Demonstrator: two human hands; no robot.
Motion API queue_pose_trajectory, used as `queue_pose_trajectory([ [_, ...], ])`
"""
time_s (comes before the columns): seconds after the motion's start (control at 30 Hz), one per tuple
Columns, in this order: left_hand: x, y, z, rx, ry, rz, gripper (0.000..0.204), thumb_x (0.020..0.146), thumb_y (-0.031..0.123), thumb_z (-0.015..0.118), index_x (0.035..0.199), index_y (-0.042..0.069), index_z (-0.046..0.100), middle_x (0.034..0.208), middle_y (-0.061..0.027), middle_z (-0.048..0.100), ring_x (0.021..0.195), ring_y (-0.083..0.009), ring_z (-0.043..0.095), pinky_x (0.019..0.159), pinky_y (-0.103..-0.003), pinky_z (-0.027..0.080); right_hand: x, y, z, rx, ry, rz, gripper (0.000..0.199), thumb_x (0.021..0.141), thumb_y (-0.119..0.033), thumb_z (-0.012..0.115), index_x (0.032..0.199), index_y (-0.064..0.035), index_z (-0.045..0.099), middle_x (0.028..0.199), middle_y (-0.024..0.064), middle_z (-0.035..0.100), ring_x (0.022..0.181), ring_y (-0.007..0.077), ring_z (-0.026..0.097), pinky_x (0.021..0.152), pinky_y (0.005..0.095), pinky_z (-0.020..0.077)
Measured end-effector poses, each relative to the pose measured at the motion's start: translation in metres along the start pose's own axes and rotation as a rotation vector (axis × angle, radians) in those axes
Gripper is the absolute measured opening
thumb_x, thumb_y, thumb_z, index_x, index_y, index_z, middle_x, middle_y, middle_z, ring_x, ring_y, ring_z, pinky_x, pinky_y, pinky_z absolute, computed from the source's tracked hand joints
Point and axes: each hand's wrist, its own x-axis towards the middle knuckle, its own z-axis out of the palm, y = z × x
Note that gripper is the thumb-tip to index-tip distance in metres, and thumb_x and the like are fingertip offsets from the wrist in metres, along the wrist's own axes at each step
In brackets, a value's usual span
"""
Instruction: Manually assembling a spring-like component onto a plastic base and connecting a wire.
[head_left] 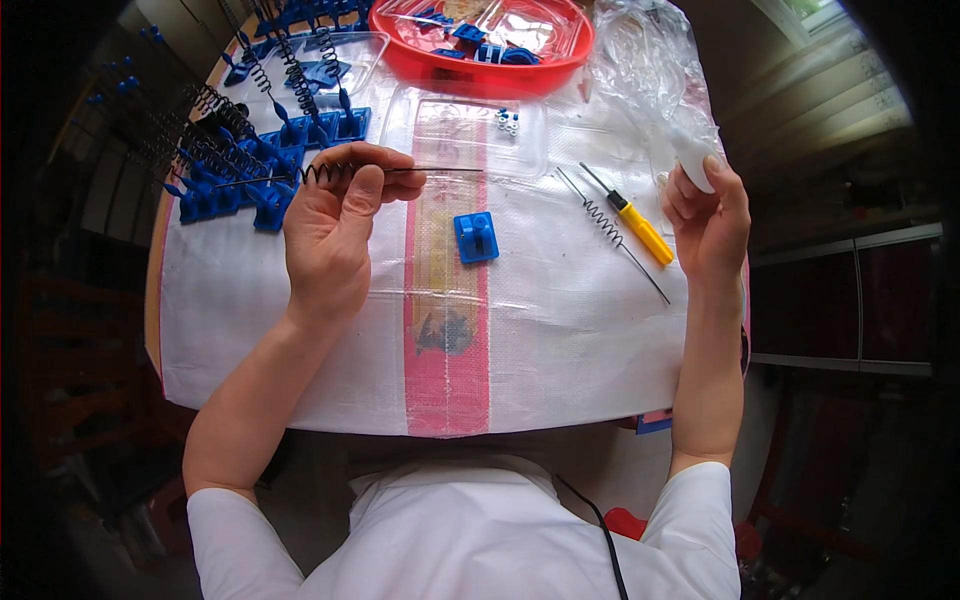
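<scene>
"Hands first: where are they?"

"Well apart, on either side of the table. The left hand has thumb and fingers pinched on a dark wire spring. Its coil shows to the left of the fingertips, and a thin straight end sticks out to the right."

"And the right hand?"

"Raised near the far right edge, fingers curled round a white object, smooth and rounded. I can't tell what it is. A crumpled clear plastic bag lies just beyond it."

"What's between them?"

"A single blue block on the pink strip of the white woven sheet, just right of the left hand. Nearer the right hand lie a second spring and a yellow-handled screwdriver, side by side, both slanting."

"Farther back?"

"A clear plastic tray with small blue and white bits in it, then a red basin holding blue parts. At the back left, blue stands crowd together, many with dark springs rising from them."
</scene>
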Motion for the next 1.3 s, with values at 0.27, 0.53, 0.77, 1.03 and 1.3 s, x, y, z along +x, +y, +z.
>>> queue_pose_trajectory([
  [0.27, 0.004, 0.011, 0.005, 0.255, -0.011, 0.164, 0.017, 0.102, 0.013, 0.052, 0.112, -0.001, 0.055, 0.101, -0.0104, 0.066, 0.094, -0.0158, 0.065, 0.086, -0.029, 0.053, 0.018, 0.009, -0.020, 0.333, 0.037, 0.068, 0.026, 0.094, -0.020, 0.064, 0.108, 0.0006, 0.057, 0.082, 0.0075, 0.056, 0.074, 0.0138, 0.049, 0.065, 0.0301, 0.0421],
  [0.53, 0.010, 0.026, 0.008, 0.330, -0.025, 0.185, 0.018, 0.102, 0.014, 0.053, 0.111, 0.000, 0.056, 0.100, -0.0095, 0.066, 0.093, -0.0150, 0.064, 0.085, -0.029, 0.053, 0.022, 0.009, -0.030, 0.241, 0.067, 0.016, 0.024, 0.095, -0.017, 0.065, 0.112, -0.0012, 0.059, 0.098, 0.0110, 0.067, 0.084, 0.0152, 0.063, 0.074, 0.0282, 0.0499],
  [0.77, 0.025, 0.032, 0.015, 0.393, -0.096, 0.175, 0.017, 0.101, 0.013, 0.054, 0.111, -0.001, 0.057, 0.100, -0.0094, 0.065, 0.091, -0.0148, 0.064, 0.084, -0.028, 0.052, 0.031, 0.020, -0.027, 0.032, 0.022, -0.006, 0.028, 0.090, -0.014, 0.072, 0.112, -0.0035, 0.058, 0.104, 0.0108, 0.070, 0.087, 0.0116, 0.063, 0.073, 0.0237, 0.0477],
  [1.03, 0.043, 0.022, 0.015, 0.507, -0.154, 0.141, 0.020, 0.102, 0.016, 0.054, 0.112, -0.001, 0.058, 0.098, -0.0085, 0.066, 0.089, -0.0147, 0.064, 0.082, -0.029, 0.053, 0.043, 0.040, -0.014, -0.475, 0.044, -0.030, 0.035, 0.088, -0.012, 0.074, 0.116, -0.0005, 0.058, 0.100, 0.0077, 0.069, 0.089, 0.0126, 0.062, 0.080, 0.0280, 0.0477],
  [1.3, 0.043, 0.028, 0.009, 0.544, -0.175, 0.074, 0.025, 0.102, 0.021, 0.055, 0.112, -0.001, 0.059, 0.096, -0.0085, 0.066, 0.087, -0.0145, 0.063, 0.080, -0.028, 0.052, 0.049, 0.050, -0.010, -0.722, 0.012, -0.032, 0.025, 0.090, -0.015, 0.071, 0.111, -0.0024, 0.065, 0.097, 0.0062, 0.069, 0.091, 0.0138, 0.063, 0.083, 0.0293, 0.0503],
])
